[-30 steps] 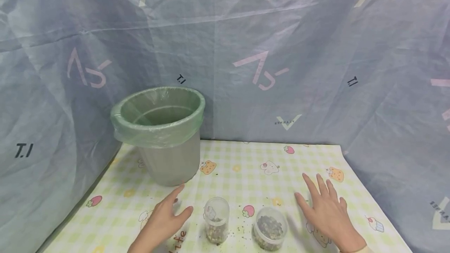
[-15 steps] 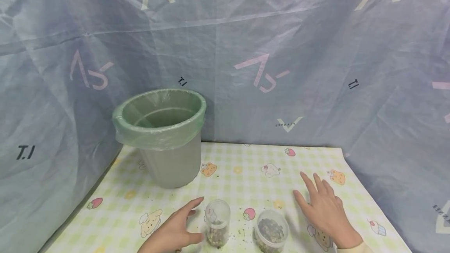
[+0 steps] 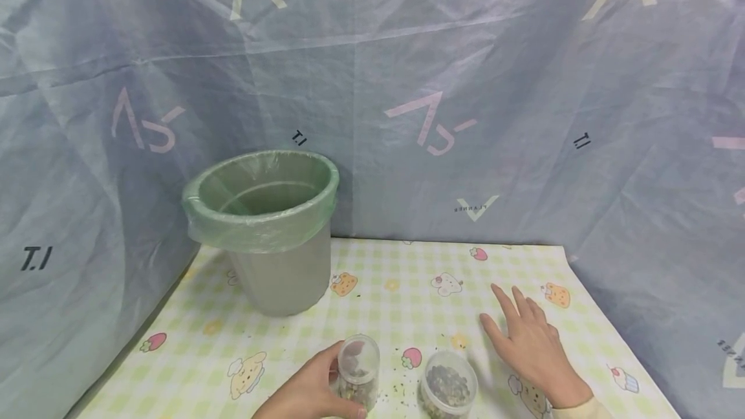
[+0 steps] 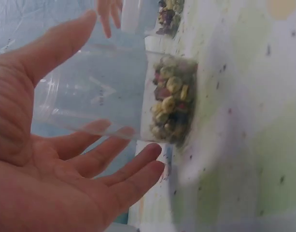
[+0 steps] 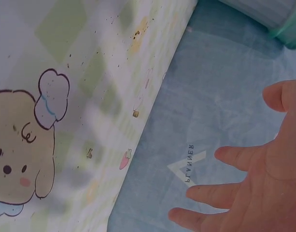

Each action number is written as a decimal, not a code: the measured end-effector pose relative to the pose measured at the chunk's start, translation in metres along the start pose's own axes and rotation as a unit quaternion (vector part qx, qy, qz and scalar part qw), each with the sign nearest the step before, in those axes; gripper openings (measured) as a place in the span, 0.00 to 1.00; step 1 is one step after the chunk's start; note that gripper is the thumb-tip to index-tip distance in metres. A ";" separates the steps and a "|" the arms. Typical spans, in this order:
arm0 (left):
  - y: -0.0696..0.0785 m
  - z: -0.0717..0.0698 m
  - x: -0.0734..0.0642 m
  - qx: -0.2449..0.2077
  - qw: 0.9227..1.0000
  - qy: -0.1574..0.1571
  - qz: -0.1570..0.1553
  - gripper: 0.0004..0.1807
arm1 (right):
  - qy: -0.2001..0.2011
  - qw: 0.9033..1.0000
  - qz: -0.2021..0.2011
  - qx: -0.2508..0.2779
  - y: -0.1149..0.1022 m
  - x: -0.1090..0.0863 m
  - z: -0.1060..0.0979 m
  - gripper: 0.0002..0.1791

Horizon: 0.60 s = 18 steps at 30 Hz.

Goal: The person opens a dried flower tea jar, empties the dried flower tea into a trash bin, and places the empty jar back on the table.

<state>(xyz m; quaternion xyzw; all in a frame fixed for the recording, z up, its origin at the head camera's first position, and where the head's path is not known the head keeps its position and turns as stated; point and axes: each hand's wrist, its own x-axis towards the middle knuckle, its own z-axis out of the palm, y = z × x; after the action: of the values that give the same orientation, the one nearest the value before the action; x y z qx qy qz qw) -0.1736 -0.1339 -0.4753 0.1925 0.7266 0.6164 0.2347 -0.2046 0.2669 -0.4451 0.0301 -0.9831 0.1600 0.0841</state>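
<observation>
Bearings: dial laid flat on the bench, 12 o'clock away from the person.

Nearest: left hand, palm toward a tall clear jar immediately at 2 o'clock from it. Thumb passes on the near side, fingers on the far side; they lie loosely extended, not curled. Left wrist view shows the thumb standing off the wall; whether the fingertips touch it, cannot tell. No firm hold evident.

Jar: long axis upright, base on the bench, lower part filled with what look like dried flower buds. Key relation, by my judgement: the jar sits within the thumb-to-finger gap, its axis crossing that gap squarely. Left hand is clearly the nearer; right is well apart.

At 3 o'clock from the jar, a short wide tub with a darker fill. Right hand lies at 2 o'clock from the tub, fingers spread, holding nothing.

Between and around the containers: dark crumbs on the bench, which wears a green-checked printed cover.

Farther, 11 o'clock from the jar: grey bin with green liner. Farthest, 12 o'clock: grey-blue backdrop cloth.
</observation>
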 end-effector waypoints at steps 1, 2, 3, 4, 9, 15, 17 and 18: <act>-0.001 0.001 0.000 -0.012 1.000 -0.004 0.002 0.40 | -0.002 1.000 0.000 0.000 0.000 0.000 0.000 0.44; -0.002 0.003 0.001 -0.023 1.000 -0.009 0.004 0.39 | -0.003 1.000 -0.001 -0.001 -0.001 0.001 0.000 0.44; -0.003 0.004 0.001 -0.030 0.999 -0.011 0.006 0.39 | -0.005 1.000 0.000 0.000 -0.001 0.001 -0.001 0.44; -0.003 0.005 0.002 -0.034 0.999 -0.013 0.008 0.38 | -0.007 1.000 0.001 0.001 -0.002 0.001 -0.001 0.44; -0.005 0.009 0.007 -0.036 0.999 -0.007 0.002 0.35 | -0.010 1.000 0.002 0.009 -0.004 0.004 0.000 0.45; -0.009 0.013 0.014 -0.018 1.000 0.010 -0.007 0.32 | -0.001 1.000 -0.004 0.012 -0.006 0.007 0.002 0.44; -0.010 0.014 0.015 -0.015 1.000 0.019 -0.017 0.32 | 0.002 1.000 -0.004 0.011 -0.007 0.008 0.002 0.44; -0.010 0.015 0.016 -0.012 0.999 0.024 -0.022 0.31 | 0.004 1.000 -0.004 0.010 -0.007 0.008 0.003 0.43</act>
<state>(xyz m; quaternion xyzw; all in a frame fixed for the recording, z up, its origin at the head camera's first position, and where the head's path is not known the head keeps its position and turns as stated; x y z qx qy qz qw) -0.1777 -0.1146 -0.4883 0.1584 0.7289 0.6240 0.2330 -0.2123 0.2589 -0.4439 0.0348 -0.9809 0.1699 0.0880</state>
